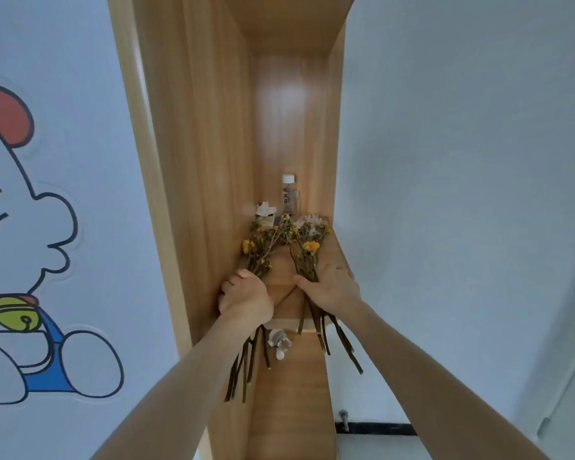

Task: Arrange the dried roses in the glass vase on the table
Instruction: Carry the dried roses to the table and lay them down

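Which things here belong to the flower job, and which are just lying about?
Job: left bunch, gripped by left hand; right bunch, gripped by right hand. No vase in view.
Lying about: bottle; box; tube on lower shelf; wall sticker.

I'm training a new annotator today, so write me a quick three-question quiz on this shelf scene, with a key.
1. True or false: the left hand grips the left bunch of dried flowers while the right hand grips the right bunch.
2. What stands behind the flowers on the shelf? A) a red mug B) a clear bottle with a white cap C) a candle
3. Fill in: both bunches' stem ends stick out past the shelf's front ____.
Key: 1 true; 2 B; 3 edge.
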A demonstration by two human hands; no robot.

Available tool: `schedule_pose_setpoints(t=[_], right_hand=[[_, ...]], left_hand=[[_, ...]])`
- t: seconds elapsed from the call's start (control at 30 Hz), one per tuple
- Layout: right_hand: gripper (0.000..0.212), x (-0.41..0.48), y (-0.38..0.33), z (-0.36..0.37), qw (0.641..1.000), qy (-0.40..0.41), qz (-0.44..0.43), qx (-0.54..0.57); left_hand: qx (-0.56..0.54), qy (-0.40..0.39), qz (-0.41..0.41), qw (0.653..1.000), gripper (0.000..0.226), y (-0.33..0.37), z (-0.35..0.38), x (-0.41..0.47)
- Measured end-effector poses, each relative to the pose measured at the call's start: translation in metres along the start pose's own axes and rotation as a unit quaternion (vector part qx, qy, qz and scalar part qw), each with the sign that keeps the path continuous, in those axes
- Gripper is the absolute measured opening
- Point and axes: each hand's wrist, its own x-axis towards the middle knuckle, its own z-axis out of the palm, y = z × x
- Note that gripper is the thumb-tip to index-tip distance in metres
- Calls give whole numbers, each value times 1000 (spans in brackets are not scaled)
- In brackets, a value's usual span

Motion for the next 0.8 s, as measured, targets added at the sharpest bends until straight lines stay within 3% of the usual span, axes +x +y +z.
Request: schedule_pose_setpoints(t=[0.17,0.37,0.47,0.8], right_hand=[[87,13,-17,8,997,-30,39,-52],[43,25,-31,17,996,-30,50,-67],[27,28,-32,13,995,-38,48,-74],[29,30,-28,8,993,-77,43,-80]], left_hand=[[43,1,-7,999,75,7,-2,14],[15,-4,-43,999,56,14,3,33],[1,-13,-53,999,58,15,4,39],[23,1,-24,999,65,12,0,33]])
